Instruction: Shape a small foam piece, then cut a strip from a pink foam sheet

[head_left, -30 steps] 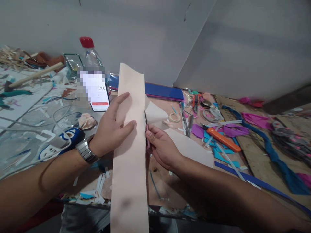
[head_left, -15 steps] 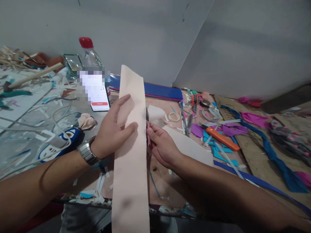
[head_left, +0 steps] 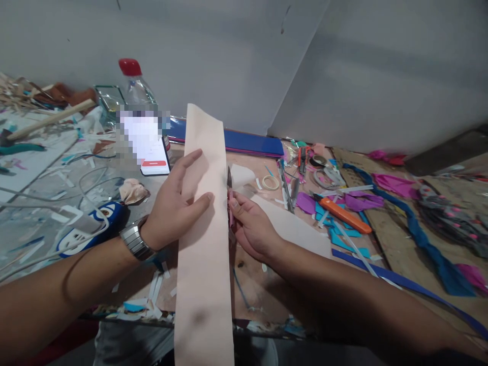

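Observation:
A long, pale cream strip of paper-like sheet (head_left: 204, 284) runs upright through the middle of the head view, its lower end past the table edge. My left hand (head_left: 177, 201) holds it from the left side; thumb and forefinger lie apart across its face, and the other fingers are hidden behind. Along the strip's right edge, my right hand (head_left: 249, 221) is closed on small scissors (head_left: 229, 183) with pink handles. Their dark blade points away from me, close beside the edge. Whether the blades touch the strip I cannot tell.
A lit phone (head_left: 155, 165) leans against a red-capped bottle (head_left: 131, 68). Left lies a blue-white power strip (head_left: 91, 231) with cables. To the right are an orange cutter knife (head_left: 345, 216), a tape roll (head_left: 270, 182) and coloured scraps. A blue pack (head_left: 253, 142) lies behind.
The scissors' blade shows more clearly now, standing slightly apart from the strip's edge. Both hands keep their hold, and the whole view has shifted a little.

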